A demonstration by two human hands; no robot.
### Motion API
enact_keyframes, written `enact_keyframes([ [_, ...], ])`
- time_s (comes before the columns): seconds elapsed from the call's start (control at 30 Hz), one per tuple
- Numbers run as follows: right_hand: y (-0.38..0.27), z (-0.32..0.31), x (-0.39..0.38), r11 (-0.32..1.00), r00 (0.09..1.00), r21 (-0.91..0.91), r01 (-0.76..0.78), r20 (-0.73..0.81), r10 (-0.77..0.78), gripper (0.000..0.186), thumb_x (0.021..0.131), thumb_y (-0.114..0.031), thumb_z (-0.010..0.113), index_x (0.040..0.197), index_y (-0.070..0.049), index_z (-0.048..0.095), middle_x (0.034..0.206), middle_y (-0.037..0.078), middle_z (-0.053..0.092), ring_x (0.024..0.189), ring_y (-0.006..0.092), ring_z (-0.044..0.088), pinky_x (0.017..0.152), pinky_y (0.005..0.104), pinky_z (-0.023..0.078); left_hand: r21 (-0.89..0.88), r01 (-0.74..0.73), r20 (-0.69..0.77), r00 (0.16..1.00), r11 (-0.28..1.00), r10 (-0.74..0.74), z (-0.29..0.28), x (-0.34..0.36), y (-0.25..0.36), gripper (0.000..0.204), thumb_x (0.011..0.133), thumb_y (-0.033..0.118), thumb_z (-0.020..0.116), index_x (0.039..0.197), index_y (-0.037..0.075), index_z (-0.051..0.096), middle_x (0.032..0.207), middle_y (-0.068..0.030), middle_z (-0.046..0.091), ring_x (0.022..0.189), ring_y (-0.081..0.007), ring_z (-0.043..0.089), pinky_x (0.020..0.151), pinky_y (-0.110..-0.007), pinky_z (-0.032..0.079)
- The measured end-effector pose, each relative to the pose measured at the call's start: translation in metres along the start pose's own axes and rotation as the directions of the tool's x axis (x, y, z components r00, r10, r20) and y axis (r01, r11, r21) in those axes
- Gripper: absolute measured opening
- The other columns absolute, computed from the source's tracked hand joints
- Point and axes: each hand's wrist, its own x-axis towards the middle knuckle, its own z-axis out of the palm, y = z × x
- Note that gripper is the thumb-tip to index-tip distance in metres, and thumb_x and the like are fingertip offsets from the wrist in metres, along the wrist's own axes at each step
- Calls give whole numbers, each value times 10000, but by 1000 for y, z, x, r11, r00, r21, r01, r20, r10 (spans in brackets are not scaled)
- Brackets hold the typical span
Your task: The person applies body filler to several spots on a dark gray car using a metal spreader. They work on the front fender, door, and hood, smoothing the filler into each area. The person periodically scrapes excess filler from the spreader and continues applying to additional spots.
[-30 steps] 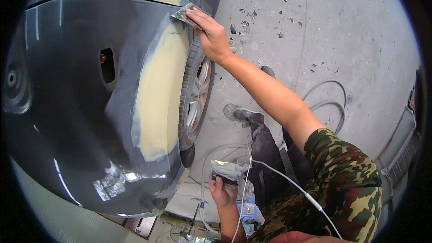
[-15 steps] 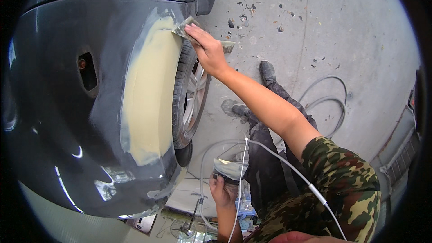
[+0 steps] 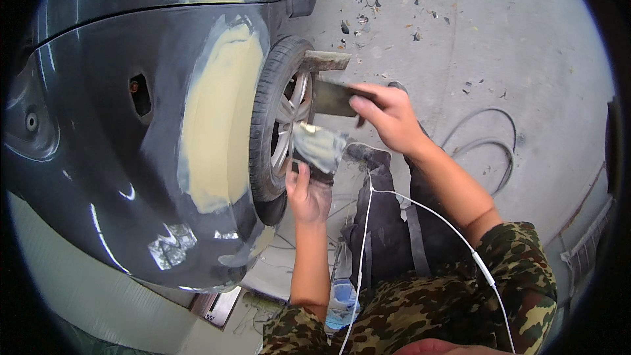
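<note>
In front of the wheel, my right hand (image 3: 392, 120) grips a dark, flat putty spreader (image 3: 334, 98), its blade off the car. Lower and to the left, my left hand (image 3: 309, 198) holds a putty scraper (image 3: 320, 148) upright, its blade smeared with pale filler and a small yellowish lump at one edge. Both tools are close together but apart. Along the dark car fender (image 3: 98, 92), just left of the tire (image 3: 264, 138), runs a broad band of pale yellow filler (image 3: 213, 125) with greyish sanded edges. A silver wheel rim (image 3: 301, 95) lies partly behind the tools.
A flat strip (image 3: 327, 60) sits beside the tire's far end. Dark debris (image 3: 363, 20) lies scattered on the grey floor. A grey hose (image 3: 503, 158) is looped at right. A white cable (image 3: 447, 209) hangs before my body. The fender has a dark slot (image 3: 140, 95).
My right hand has come off the filler's far end and moved back toward me with the spreader. My left hand has risen with its scraper toward the wheel, bringing both tools close.
</note>
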Motion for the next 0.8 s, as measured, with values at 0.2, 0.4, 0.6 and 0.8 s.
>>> enact_keyframes([
  [0.2, 1, -29, -25, 857, 954, -441, 267, 244, -171, 373, 865, -22, 661, 1221, -105, 733, 1042, 142, 756, 865, 323, 724, 736, 369, 561, -12, 5, 28, 1000, 1000, -4, 9, 18, 6, 431, 1072, 96, 505, 1481, -13, 428, 1443, -153, 573, 1322, -263, 577, 1135, -428, 455],
  [0.4, 45, -47, -28, 691, 995, -717, -97, -52, 86, 247, 949, -115, 647, 1177, -64, 730, 991, 169, 750, 844, 322, 730, 738, 372, 556, 16, -22, -77, 997, 1000, 23, 5, 3, 7, 419, 1063, 118, 548, 1437, -54, 471, 1398, -165, 603, 1272, -273, 613, 1106, -422, 484],
  [0.6, 61, -34, -18, 851, 957, -512, -115, -288, -44, 248, 964, -125, 639, 1166, 1, 709, 1009, 204, 721, 868, 328, 710, 768, 375, 542, 102, -84, -101, 990, 991, 95, 2, 4, 9, 408, 1054, 107, 572, 1422, -45, 481, 1374, -155, 612, 1251, -270, 620, 1085, -418, 491],
  [0.8, 34, -5, -13, 839, 917, -525, 141, -251, -311, 272, 937, -16, 616, 1195, 15, 695, 1083, 178, 712, 929, 320, 705, 812, 356, 548, 290, -186, -107, 969, 939, 225, -3, 18, -2, 475, 1048, 125, 610, 1449, -94, 481, 1292, -143, 651, 1117, -181, 655, 953, -295, 524],
])
